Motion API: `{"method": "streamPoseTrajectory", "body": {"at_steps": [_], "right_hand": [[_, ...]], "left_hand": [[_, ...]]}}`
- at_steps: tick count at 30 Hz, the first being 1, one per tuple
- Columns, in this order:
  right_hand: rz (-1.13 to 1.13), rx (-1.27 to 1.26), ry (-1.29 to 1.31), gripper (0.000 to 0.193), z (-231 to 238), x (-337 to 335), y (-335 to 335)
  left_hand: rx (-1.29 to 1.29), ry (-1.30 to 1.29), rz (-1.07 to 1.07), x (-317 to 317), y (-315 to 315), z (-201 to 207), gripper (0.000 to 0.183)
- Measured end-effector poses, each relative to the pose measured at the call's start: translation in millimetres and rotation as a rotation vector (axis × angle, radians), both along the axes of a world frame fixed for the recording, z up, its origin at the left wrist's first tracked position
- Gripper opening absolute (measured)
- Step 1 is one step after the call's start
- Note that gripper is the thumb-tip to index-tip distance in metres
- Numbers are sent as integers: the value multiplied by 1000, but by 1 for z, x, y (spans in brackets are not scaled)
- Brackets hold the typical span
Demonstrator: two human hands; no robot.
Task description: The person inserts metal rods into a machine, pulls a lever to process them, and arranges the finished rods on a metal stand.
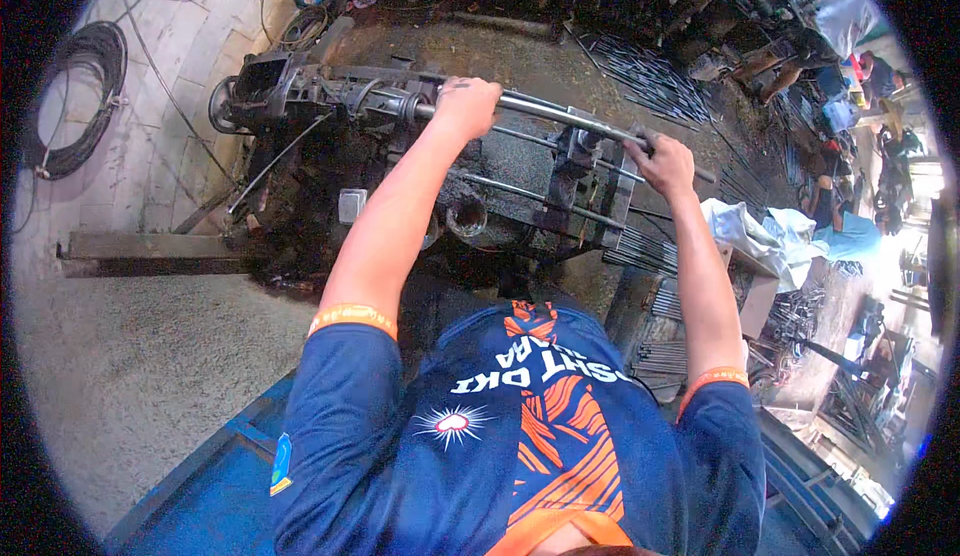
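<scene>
A long shiny metal rod (550,111) lies across the top of a dark, greasy machine (385,106) that has guide bars and a handwheel. My left hand (467,109) is closed round the rod near the machine's cylindrical head (418,108); its fingertips are turned away from view. Farther right, my right hand (663,162) grips the same rod close to its right end, thumb and fingers curled about it. Beneath the rod, between my hands, sits a dark block (577,151) on the guide bars (520,193).
Bundles of metal rods (650,81) lie on the floor beyond the machine. White sacks (765,241) and a cardboard box (750,291) stand at the right. A coiled black cable (85,101) hangs at the left wall. A metal beam (150,246) juts out left; blue framework (200,486) is near me.
</scene>
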State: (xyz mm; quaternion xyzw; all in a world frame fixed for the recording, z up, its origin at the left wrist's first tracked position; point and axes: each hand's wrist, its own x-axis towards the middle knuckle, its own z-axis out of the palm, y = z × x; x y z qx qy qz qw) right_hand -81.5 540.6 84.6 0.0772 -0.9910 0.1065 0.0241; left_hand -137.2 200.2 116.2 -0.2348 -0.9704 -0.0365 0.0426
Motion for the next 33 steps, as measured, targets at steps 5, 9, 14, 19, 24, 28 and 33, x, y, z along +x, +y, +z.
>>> {"method": "streamPoseTrajectory", "body": {"at_steps": [5, 9, 14, 19, 24, 28, 33], "right_hand": [[-360, -12, 150, 40, -22, -6, 7], [-282, 39, 265, 31, -43, -9, 11], [-15, 11, 152, 28, -31, -58, 25], [69, -67, 763, 47, -41, -154, -38], [-219, -712, -390, 51, -34, -150, -98], [-171, -758, -203, 48, -29, -131, -111], [115, -656, -414, 50, 15, -88, -139]], "left_hand": [[-103, -158, 136, 0, 35, 2, 21], [-129, -112, 143, 8, 30, 2, 19], [-99, -316, 307, 78, 42, 14, 24], [469, -829, 272, 174, 84, -3, 40], [1230, -1197, 318, 136, 60, -82, 29], [1488, -947, 726, 98, 64, -169, 23], [1936, -985, 778, 53, 87, -207, 30]]}}
